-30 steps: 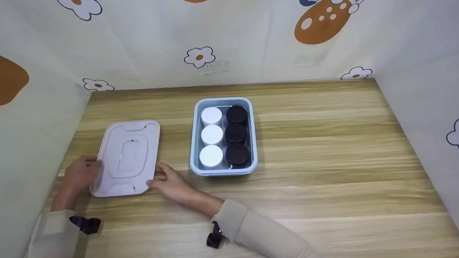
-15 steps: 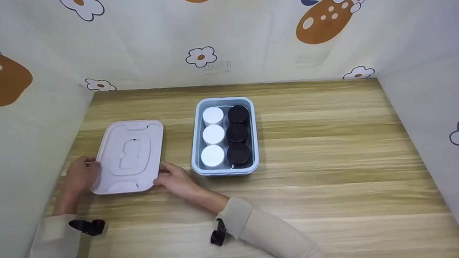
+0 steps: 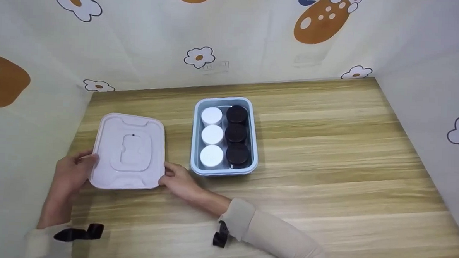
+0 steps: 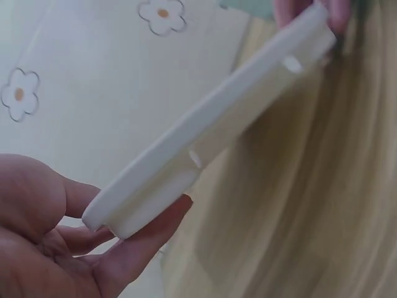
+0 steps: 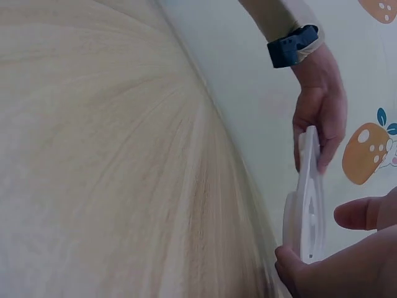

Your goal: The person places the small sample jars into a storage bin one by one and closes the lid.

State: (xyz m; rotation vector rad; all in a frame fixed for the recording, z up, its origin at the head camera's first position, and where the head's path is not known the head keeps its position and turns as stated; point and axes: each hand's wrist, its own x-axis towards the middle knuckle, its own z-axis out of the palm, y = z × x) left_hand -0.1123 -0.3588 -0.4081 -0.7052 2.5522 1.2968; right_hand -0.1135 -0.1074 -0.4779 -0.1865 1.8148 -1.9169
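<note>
A pale pinkish-white plastic lid [image 3: 106,150] with rounded corners is held above the left part of the table. My left hand [image 3: 70,172] grips its left edge. At the near right corner, my right hand [image 3: 180,183] pinches the rim between thumb and fingers. Seen edge-on in the left wrist view, the lid [image 4: 217,112] sits between the thumb and fingers of the left hand [image 4: 37,236]. In the right wrist view both hands are at opposite ends of the lid [image 5: 308,198]. To the right of the lid stands a light blue box [image 3: 194,143] without a cover.
Inside the box are a row of white-capped jars [image 3: 212,135] and a row of black-capped jars [image 3: 236,133]. The wood-grain table [image 3: 329,156] extends to the right. A patterned curtain [image 3: 140,36] encloses the back and sides.
The lid has turned slightly and its face now looks wider to the head camera. Both hands keep hold of it, the right hand having shifted a little right. The box stays put.
</note>
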